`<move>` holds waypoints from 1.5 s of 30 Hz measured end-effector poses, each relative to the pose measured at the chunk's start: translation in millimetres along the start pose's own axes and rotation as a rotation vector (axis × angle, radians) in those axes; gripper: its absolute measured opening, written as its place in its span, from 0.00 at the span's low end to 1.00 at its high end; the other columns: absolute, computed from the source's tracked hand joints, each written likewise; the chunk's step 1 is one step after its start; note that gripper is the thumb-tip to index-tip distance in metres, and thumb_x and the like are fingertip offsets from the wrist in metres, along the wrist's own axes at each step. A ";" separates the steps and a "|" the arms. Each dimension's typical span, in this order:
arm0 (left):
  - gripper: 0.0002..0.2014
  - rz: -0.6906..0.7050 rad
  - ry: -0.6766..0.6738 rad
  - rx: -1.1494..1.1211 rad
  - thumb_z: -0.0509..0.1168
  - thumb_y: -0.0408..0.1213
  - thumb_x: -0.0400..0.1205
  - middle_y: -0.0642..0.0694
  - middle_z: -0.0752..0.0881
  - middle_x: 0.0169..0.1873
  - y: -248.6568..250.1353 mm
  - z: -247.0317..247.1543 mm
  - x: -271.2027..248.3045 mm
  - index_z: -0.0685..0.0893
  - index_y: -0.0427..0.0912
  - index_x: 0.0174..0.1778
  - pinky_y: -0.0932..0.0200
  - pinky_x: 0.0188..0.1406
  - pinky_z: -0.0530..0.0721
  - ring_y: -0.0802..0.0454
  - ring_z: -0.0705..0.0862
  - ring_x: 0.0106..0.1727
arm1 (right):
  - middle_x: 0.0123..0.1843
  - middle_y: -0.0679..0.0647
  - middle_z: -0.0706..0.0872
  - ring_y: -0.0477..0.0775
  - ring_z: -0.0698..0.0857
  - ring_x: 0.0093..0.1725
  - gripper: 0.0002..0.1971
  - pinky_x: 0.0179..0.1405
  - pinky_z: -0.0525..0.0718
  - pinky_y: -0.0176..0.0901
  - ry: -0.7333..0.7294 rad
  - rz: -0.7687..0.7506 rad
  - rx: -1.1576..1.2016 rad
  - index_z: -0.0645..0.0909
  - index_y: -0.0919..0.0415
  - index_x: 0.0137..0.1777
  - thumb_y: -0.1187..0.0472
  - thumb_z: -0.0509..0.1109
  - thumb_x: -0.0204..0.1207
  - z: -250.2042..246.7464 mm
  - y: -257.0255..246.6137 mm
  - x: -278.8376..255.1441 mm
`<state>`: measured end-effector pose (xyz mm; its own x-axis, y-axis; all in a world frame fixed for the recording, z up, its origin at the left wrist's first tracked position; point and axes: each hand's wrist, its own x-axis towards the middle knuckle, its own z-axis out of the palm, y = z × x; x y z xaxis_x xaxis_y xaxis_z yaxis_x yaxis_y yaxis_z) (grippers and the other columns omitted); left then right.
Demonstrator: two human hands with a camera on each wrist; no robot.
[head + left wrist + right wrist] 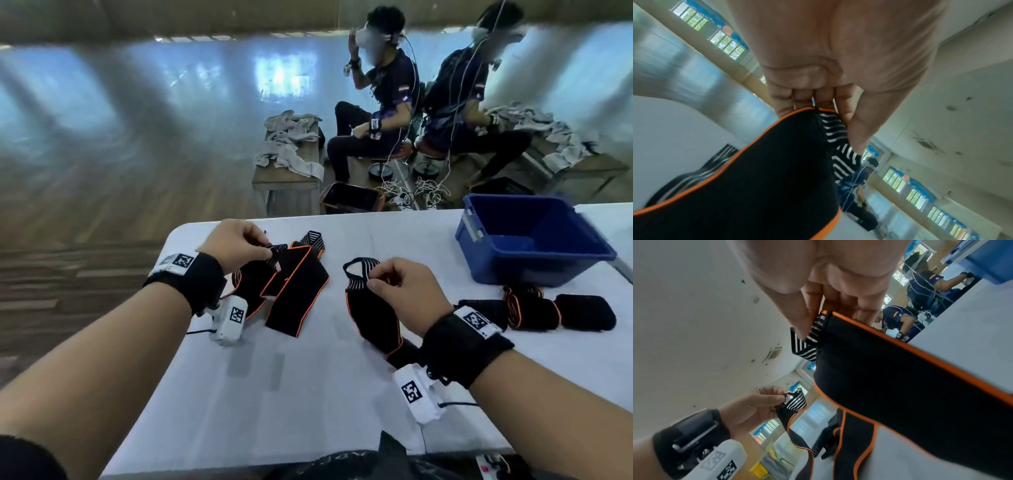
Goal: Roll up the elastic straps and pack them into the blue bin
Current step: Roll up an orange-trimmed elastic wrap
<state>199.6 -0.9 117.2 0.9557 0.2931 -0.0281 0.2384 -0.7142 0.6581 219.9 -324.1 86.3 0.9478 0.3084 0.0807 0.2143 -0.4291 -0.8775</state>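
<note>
Head view, L to R. Left hand (236, 245), centre-left of frame, pinches the striped end of an elastic strap (291, 291); black w/ orange edging, it lies in zigzag folds on the white table (308, 394) just below and right of the hand. Left wrist view confirms: thumb and fingers (859, 129) closed on the striped tab (838, 146).

Centre: right hand (407, 294) pinches the striped loop end of a second strap (373, 318), which trails down toward the lower centre of frame under the wrist. Right wrist view: fingertips (801, 318) nipped on the tab, strap body taut across frame.

Right: rolled straps (534, 308), at least two or three, lie on the table just below the blue bin (534, 240). Bin sits upper right, near the table's far edge; interior mostly in shadow, contents unclear.

Obstructions: wrist cameras (229, 320) hang close to the cloth. Two seated persons (376, 102) and a bench w/ grey cloths (291, 144) beyond the table, well apart.

Markings: square black-and-white code tags on wristbands and cameras; no readable text.

Edges/room: open table surface in lower centre; left table corner rounded, near the left wrist.
</note>
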 end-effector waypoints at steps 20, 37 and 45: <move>0.08 0.411 0.194 -0.092 0.77 0.31 0.76 0.51 0.91 0.35 203.5 -83.3 -7.6 0.94 0.51 0.41 0.67 0.35 0.79 0.67 0.81 0.28 | 0.46 0.57 0.93 0.51 0.90 0.45 0.10 0.56 0.89 0.51 0.028 -0.226 0.413 0.90 0.61 0.51 0.72 0.78 0.73 -103.2 -134.3 101.9; 0.06 0.289 0.171 -0.621 0.76 0.23 0.76 0.40 0.93 0.36 252.6 -18.7 -17.9 0.93 0.39 0.41 0.53 0.40 0.92 0.44 0.93 0.38 | 0.33 0.52 0.89 0.53 0.88 0.34 0.11 0.37 0.91 0.57 0.031 -0.142 0.584 0.87 0.60 0.39 0.77 0.76 0.72 -123.9 -137.4 73.8; 0.14 0.308 0.260 -0.633 0.65 0.20 0.80 0.39 0.90 0.38 258.6 9.9 -21.5 0.92 0.40 0.41 0.53 0.40 0.92 0.46 0.91 0.38 | 0.39 0.65 0.89 0.65 0.88 0.37 0.14 0.43 0.89 0.74 0.165 -0.094 0.656 0.86 0.57 0.33 0.77 0.77 0.70 -126.8 -131.6 67.2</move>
<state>242.4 -198.2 280.6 0.8725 0.3361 0.3547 -0.2537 -0.3088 0.9167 285.3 -354.5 267.2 0.9668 0.1635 0.1964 0.1599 0.2124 -0.9640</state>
